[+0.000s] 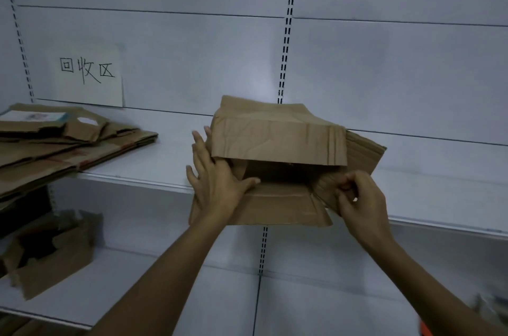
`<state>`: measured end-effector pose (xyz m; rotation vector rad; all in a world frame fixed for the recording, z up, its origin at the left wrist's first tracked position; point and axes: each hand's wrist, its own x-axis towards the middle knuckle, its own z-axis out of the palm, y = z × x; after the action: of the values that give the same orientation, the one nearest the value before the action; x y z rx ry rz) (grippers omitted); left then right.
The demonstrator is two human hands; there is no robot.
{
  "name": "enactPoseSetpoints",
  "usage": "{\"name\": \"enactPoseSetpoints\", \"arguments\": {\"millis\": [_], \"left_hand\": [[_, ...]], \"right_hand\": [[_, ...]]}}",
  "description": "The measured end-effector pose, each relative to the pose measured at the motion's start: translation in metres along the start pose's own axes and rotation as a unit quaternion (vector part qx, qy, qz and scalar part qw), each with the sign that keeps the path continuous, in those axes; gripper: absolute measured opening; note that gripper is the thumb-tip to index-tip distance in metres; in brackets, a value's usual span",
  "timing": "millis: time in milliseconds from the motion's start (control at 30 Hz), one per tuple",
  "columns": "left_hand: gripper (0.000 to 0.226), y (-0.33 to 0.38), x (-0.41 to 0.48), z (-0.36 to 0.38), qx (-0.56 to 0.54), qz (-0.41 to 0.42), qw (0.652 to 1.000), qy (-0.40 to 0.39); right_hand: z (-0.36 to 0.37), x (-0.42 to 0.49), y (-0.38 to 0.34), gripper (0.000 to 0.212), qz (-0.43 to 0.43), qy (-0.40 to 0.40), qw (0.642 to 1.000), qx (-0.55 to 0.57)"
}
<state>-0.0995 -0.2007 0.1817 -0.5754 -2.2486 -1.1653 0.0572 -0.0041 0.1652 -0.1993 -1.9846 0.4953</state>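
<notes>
A brown cardboard box [277,140] lies on its side at the front of the white shelf [154,162], its opening toward me and its flaps spread. My left hand [217,182] lies flat with straight fingers against the box's left side and lower flap. At the box's right side, my right hand [360,198] pinches the right flap between curled fingers and thumb. The inside of the box is dark.
A stack of flattened cardboard boxes [63,143] lies on the same shelf at the left, under a paper sign [88,74] with handwritten characters. An opened, torn box [52,250] stands on the lower shelf at left. Slotted uprights [286,41] run down the back panel.
</notes>
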Motion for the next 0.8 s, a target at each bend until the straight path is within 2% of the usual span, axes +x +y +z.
{"name": "enactPoseSetpoints", "arguments": {"millis": [133, 233, 300, 367, 433, 500, 567, 633, 800], "left_hand": [[0.119, -0.001, 0.009, 0.002, 0.028, 0.017, 0.999, -0.009], [0.109, -0.011, 0.006, -0.002, 0.025, 0.087, 0.988, -0.124], [0.098, -0.021, -0.006, -0.005, 0.085, 0.164, 0.953, -0.239], [0.08, -0.029, -0.014, -0.008, 0.172, 0.213, 0.906, -0.323], [0.066, -0.026, -0.013, -0.013, 0.226, 0.235, 0.877, -0.354], [0.061, -0.022, -0.007, -0.017, 0.252, 0.238, 0.863, -0.368], [0.058, -0.02, -0.003, -0.021, 0.266, 0.242, 0.85, -0.383], [0.057, -0.019, 0.0, -0.023, 0.268, 0.242, 0.844, -0.396], [0.06, -0.024, -0.001, -0.028, 0.298, 0.264, 0.831, -0.389]], "right_hand": [[-0.004, 0.0, 0.004, 0.029, -0.01, -0.002, 1.0, -0.025], [-0.004, -0.009, 0.009, 0.028, -0.002, 0.044, 0.997, -0.071], [-0.002, -0.016, 0.009, 0.033, 0.062, 0.081, 0.994, -0.046], [-0.001, -0.023, 0.01, 0.033, 0.158, 0.113, 0.98, 0.034], [-0.002, -0.026, 0.011, 0.031, 0.203, 0.116, 0.968, 0.087], [-0.01, -0.025, 0.009, 0.022, 0.215, 0.089, 0.967, 0.1], [-0.022, -0.027, 0.005, 0.006, 0.207, 0.074, 0.97, 0.109], [-0.033, -0.032, 0.001, 0.004, 0.168, 0.089, 0.977, 0.098], [-0.047, -0.035, -0.004, 0.033, 0.068, 0.138, 0.988, -0.016]]}}
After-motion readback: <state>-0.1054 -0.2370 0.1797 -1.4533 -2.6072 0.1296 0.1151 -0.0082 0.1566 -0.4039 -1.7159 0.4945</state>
